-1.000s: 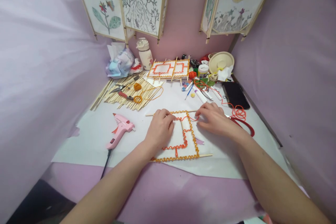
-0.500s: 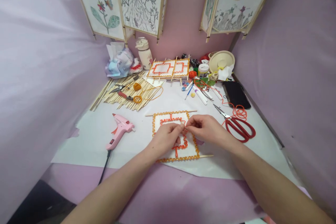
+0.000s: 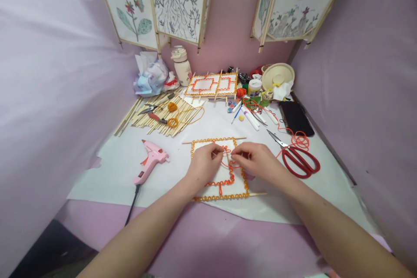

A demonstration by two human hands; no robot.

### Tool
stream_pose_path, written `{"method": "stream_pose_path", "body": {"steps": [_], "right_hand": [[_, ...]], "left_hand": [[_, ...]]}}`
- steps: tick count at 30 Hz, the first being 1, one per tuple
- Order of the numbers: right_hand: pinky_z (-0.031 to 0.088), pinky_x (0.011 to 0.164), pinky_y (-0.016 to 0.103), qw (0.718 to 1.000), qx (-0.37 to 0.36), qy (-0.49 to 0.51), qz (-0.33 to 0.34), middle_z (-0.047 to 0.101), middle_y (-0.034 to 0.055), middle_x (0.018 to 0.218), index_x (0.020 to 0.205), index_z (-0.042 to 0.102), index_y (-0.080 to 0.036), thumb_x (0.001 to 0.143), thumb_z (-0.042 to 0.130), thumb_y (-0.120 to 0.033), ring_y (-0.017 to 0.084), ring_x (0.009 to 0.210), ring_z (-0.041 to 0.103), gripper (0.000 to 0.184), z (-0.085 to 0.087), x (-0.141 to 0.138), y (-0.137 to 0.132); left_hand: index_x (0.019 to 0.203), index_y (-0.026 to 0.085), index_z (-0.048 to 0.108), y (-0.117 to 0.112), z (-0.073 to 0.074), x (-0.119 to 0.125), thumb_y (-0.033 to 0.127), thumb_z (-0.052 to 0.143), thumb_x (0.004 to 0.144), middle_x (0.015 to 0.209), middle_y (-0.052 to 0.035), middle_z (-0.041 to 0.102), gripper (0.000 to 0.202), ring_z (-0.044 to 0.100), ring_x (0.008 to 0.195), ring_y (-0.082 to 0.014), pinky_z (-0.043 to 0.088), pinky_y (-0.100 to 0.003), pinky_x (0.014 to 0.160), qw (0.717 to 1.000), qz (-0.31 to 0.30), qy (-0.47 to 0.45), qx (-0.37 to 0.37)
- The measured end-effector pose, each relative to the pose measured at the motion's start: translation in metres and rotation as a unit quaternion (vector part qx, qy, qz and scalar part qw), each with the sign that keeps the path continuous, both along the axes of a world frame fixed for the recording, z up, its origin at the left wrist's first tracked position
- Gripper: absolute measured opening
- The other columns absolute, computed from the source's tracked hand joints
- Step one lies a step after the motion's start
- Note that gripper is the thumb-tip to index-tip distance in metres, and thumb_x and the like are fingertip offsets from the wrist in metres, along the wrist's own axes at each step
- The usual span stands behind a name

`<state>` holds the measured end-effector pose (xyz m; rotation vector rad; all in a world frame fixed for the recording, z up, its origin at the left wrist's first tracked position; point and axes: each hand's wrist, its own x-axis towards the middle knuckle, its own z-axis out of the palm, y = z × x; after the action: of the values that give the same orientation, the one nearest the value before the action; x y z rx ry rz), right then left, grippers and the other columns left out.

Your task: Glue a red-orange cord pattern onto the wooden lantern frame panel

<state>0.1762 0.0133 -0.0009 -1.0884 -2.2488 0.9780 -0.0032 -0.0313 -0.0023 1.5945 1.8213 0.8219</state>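
In front of me lies a white panel (image 3: pixel 213 190) on thin sticks, edged with looped yellow-orange cord (image 3: pixel 246 182) and carrying an inner outline of red-orange cord (image 3: pixel 221 182). Over its left part, my left hand (image 3: pixel 206 160) is closed, thumb and fingers pinching a strand of orange cord (image 3: pixel 226 151). Facing it, my right hand (image 3: pixel 252 157) pinches the same kind of cord near the panel's right edge. A small loop of cord shows between the fingertips. Both hands hide parts of the inner outline.
A pink glue gun (image 3: pixel 151 160) lies to the left, red-handled scissors (image 3: pixel 298 160) to the right beside a black phone (image 3: pixel 296 118). Behind are bamboo sticks (image 3: pixel 153 124) with pliers (image 3: pixel 153 115), a similar decorated panel (image 3: pixel 211 84), markers (image 3: pixel 250 118) and a bottle (image 3: pixel 181 67). Painted lanterns (image 3: pixel 177 6) hang above.
My left hand has drawn slightly up and away from my right, opening a small gap with a cord loop between them. The whole view has shifted slightly.
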Motion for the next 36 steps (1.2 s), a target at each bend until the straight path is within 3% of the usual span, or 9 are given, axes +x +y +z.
{"method": "stream_pose_path", "body": {"steps": [2,4,7,12,28,36], "right_hand": [[0.042,0.076,0.03,0.995,0.092,-0.025,-0.035,0.069,0.0024,0.086,0.084,0.07,-0.021,0.085,0.058,-0.018,0.019,0.083,0.06,0.013,-0.004,0.003,0.008],[0.042,0.082,0.033,0.988,0.142,-0.047,-0.026,0.067,0.005,0.091,0.088,0.069,-0.021,0.087,0.058,-0.017,0.021,0.092,0.057,0.012,-0.009,0.003,0.013],[0.04,0.083,0.034,0.983,0.17,-0.069,0.007,0.065,0.0057,0.096,0.093,0.07,-0.022,0.089,0.06,-0.019,0.022,0.095,0.054,0.011,-0.016,-0.001,0.016],[0.034,0.079,0.035,0.972,0.212,-0.096,0.004,0.065,0.0041,0.097,0.092,0.071,-0.025,0.088,0.064,-0.019,0.022,0.096,0.053,0.01,-0.022,-0.009,0.015],[0.03,0.078,0.036,0.973,0.208,-0.102,-0.01,0.066,0.005,0.092,0.083,0.069,-0.023,0.088,0.06,-0.019,0.022,0.094,0.054,0.01,-0.022,-0.014,0.015],[0.031,0.08,0.036,0.978,0.186,-0.093,-0.028,0.066,0.0038,0.094,0.085,0.066,-0.022,0.09,0.057,-0.021,0.022,0.096,0.054,0.01,-0.016,-0.011,0.012]], "left_hand": [[0.088,0.018,0.071,-0.001,-0.003,0.0,0.015,0.055,0.083,0.084,-0.0025,0.071,0.018,0.062,0.076,-0.0158,0.046,-0.029,0.077,0.997,-0.016,0.068,0.031],[0.091,0.018,0.071,-0.002,-0.004,0.0,0.016,0.053,0.085,0.088,-0.0037,0.072,0.018,0.063,0.079,-0.017,0.047,-0.03,0.079,0.992,-0.028,0.109,0.047],[0.093,0.017,0.07,-0.003,-0.005,-0.001,0.016,0.053,0.087,0.091,-0.0051,0.071,0.018,0.063,0.083,-0.0184,0.048,-0.031,0.081,0.986,-0.036,0.149,0.068],[0.093,0.017,0.069,-0.002,-0.009,-0.004,0.013,0.051,0.088,0.093,-0.0057,0.07,0.019,0.063,0.09,-0.0198,0.048,-0.032,0.083,0.977,-0.043,0.185,0.095],[0.086,0.016,0.066,-0.002,-0.014,-0.006,0.019,0.042,0.096,0.088,-0.0078,0.06,0.026,0.058,0.083,-0.0198,0.045,-0.03,0.074,0.936,-0.09,0.333,0.074],[0.091,0.015,0.064,-0.006,-0.011,-0.006,0.016,0.04,0.095,0.091,-0.0084,0.06,0.024,0.057,0.085,-0.0209,0.046,-0.032,0.076,0.939,-0.093,0.321,0.074]]}}
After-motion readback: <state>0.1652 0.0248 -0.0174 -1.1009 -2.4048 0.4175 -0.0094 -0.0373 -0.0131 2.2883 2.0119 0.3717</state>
